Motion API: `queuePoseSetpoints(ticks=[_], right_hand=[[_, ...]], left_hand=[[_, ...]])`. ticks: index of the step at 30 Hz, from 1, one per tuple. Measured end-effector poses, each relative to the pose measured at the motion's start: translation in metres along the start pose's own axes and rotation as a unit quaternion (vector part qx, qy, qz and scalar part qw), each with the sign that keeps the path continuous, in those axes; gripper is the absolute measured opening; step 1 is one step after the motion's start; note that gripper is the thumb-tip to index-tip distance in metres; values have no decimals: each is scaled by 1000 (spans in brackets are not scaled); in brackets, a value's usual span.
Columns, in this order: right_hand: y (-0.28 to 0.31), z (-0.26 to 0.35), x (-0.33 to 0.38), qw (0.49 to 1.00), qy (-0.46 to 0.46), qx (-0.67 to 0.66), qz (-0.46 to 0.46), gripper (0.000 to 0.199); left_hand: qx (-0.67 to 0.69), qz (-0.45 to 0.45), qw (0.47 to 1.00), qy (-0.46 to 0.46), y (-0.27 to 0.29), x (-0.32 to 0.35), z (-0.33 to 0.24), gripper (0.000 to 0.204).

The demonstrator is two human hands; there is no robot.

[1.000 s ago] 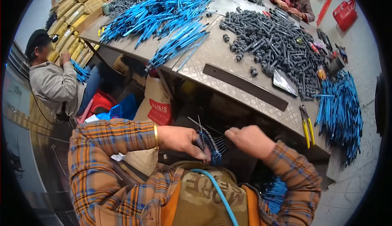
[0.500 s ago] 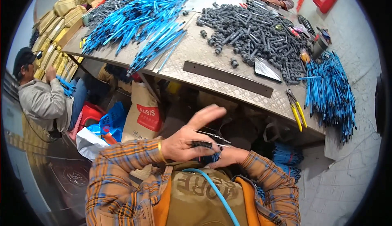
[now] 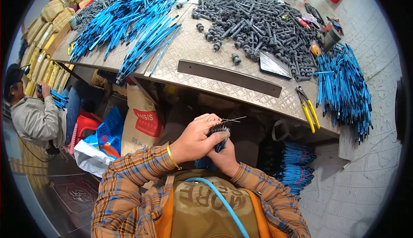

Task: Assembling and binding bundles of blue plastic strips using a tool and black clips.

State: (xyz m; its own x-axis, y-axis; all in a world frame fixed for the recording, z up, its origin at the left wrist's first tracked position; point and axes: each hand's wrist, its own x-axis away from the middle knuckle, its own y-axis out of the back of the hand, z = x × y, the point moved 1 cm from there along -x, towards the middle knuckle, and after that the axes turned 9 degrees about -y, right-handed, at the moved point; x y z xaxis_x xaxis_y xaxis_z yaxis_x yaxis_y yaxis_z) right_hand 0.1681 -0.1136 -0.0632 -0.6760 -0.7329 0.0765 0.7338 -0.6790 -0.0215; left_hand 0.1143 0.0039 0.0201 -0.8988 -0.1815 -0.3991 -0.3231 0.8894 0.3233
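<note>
In front of my apron, both hands are closed round a bundle of thin blue rods with black ends (image 3: 218,131). My left hand (image 3: 193,139) wraps over its upper end, thumb laid across the front. Lower down, my right hand (image 3: 226,158) grips the same bundle from the right. A few thin metal wires (image 3: 234,119) stick out past my left fingers toward the upper right. Most of the bundle is hidden by my hands; some blue shows below them.
On the metal table (image 3: 202,76) ahead lie loose blue rods (image 3: 124,20), a pile of dark grey fittings (image 3: 258,27), a flat metal bar (image 3: 228,78) and yellow-handled pliers (image 3: 309,111). A paper sack (image 3: 144,119) stands below. Co-workers sit at left (image 3: 36,117) and far side.
My left hand, earlier raised with fingers stretched out, has come down and closed round the bundle's upper end. My right hand still holds the bundle. The whole view has shifted slightly.
</note>
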Motion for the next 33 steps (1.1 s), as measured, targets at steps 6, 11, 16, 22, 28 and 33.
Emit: queuePoseSetpoints(ticks=[6, 11, 16, 22, 28, 33], right_hand=[[-15, 3, -9, 993, 25, 108, -42, 42], [-22, -10, -15, 998, -36, -46, 7, 31], [-20, -13, -23, 990, -125, -48, 47, 20], [-24, -3, -35, 978, -200, -42, 30, 17], [-23, -9, -41, 971, -216, -102, 26, 18], [-24, -11, -45, 969, -217, -109, 50, 20]], left_hand=[[-76, -100, 992, -6, 1, 8, 12, 14], [134, 0, 984, 114, 29, 5, 33, 15], [247, -9, 926, 286, 31, 9, 36, 26], [255, -208, 930, 163, 5, 21, 39, 36], [253, -329, 908, 56, 9, 32, 50, 38], [275, -364, 881, 124, 37, 18, 52, 27]])
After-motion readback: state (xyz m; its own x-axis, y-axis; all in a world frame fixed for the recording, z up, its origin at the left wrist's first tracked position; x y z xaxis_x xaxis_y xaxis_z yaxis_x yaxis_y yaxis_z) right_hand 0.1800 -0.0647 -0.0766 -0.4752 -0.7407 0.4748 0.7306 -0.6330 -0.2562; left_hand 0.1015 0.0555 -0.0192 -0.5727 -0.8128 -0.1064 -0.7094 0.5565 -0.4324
